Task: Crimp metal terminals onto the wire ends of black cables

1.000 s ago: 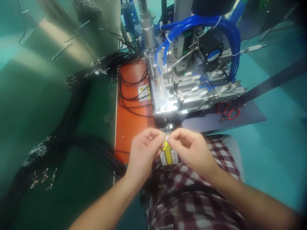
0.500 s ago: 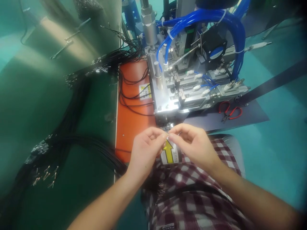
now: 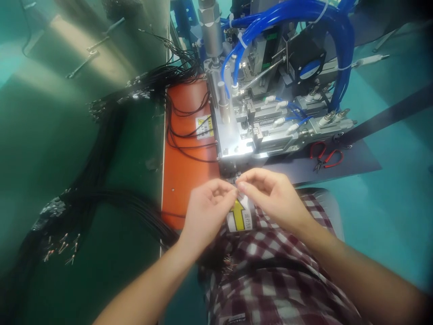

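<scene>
My left hand (image 3: 210,208) is closed in a pinch at the front of the machine. A single black cable (image 3: 173,213) runs over the orange panel and disappears beneath this hand; its end seems to lie in the pinch, though the fingers mostly hide it. Close beside it, my right hand (image 3: 267,192) is also pinched, its fingertips almost touching the left ones. What the right fingers grip is too small to make out. Below the fingertips shows a white label with a yellow arrow (image 3: 239,216). Just beyond them sits a small dark metal fixture (image 3: 233,174).
Ahead stands a metal machine (image 3: 233,140) with blue air hoses (image 3: 291,20). Several black cables (image 3: 189,135) loop over the orange panel (image 3: 189,176). Cable bundles (image 3: 111,198) lie on the green surface at left. Red-handled pliers (image 3: 321,160) rest on the grey plate at right.
My right hand has shifted slightly up and away from the left fingertips. The left hand stays nearly in place, still pinched. The view has moved a little.
</scene>
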The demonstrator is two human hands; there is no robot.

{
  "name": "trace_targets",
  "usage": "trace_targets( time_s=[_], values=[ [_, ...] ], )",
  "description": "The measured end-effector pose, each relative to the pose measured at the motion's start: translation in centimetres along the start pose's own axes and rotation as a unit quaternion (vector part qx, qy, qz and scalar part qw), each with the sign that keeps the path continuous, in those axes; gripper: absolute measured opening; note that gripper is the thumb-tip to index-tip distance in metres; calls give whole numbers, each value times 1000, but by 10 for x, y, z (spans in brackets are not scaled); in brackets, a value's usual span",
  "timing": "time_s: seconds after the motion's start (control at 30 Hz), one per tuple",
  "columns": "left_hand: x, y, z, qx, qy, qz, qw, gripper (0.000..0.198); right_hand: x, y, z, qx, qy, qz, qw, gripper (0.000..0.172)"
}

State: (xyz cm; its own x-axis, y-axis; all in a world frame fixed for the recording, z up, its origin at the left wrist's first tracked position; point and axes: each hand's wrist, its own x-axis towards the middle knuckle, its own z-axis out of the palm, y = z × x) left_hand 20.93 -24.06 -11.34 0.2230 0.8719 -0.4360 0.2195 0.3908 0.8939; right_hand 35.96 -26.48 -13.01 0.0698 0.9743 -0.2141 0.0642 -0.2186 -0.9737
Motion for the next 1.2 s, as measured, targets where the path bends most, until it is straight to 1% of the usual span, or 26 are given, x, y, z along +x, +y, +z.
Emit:
trace_targets(
  time_s=[0.17, 0.33, 0.47, 0.57, 0.63, 0.73, 0.8, 0.87, 0.93, 0.97, 1.03, 1.1, 1.2],
  values=[
    [0, -1, 0, -8, 1, -4, 1000, 17, -4, 2, 6, 11, -2, -2, 1000, 12],
    [2, -2, -1, -20, -3, -11, 1000, 16, -4, 0, 0, 34, -12, 40, 999, 18],
    [2, -2, -2, -26, 0, -15, 1000, 15, -4, -2, -2, 15, 5, 27, 1000, 19],
    [2, -2, -2, -22, -1, -10, 1000, 15, -8, 2, 2, 1, 14, 25, 1000, 18],
    [2, -2, -2, -13, -4, -2, 1000, 15, -10, 5, 5, -6, 22, 7, 1000, 15],
    [2, -2, -1, -1, -19, 15, 1000, 14, -9, 7, 5, -11, 5, -13, 1000, 15],
    [3, -4, -1, 30, -22, 52, 998, 10, -4, 6, 0, -7, -1, -6, 1000, 16],
    [6, -6, -2, 90, 4, 122, 988, 11, 2, 6, -6, -4, 8, 11, 1000, 17],
    [11, -9, -4, 168, 35, 202, 964, 12, 9, 7, -11, -6, 19, 28, 999, 18],
    [14, -11, -6, 204, 41, 238, 949, 12, 12, 8, -13, -7, 22, 36, 999, 19],
    [20, -12, -9, 265, 33, 292, 918, 11, 17, 10, -14, -5, 25, 51, 998, 21],
    [25, -13, -12, 308, 26, 328, 893, 12, 20, 12, -13, 2, 24, 64, 998, 23],
    [32, -14, -15, 339, 19, 361, 869, 14, 23, 16, -10, 16, 28, 75, 997, 24]
  ],
)
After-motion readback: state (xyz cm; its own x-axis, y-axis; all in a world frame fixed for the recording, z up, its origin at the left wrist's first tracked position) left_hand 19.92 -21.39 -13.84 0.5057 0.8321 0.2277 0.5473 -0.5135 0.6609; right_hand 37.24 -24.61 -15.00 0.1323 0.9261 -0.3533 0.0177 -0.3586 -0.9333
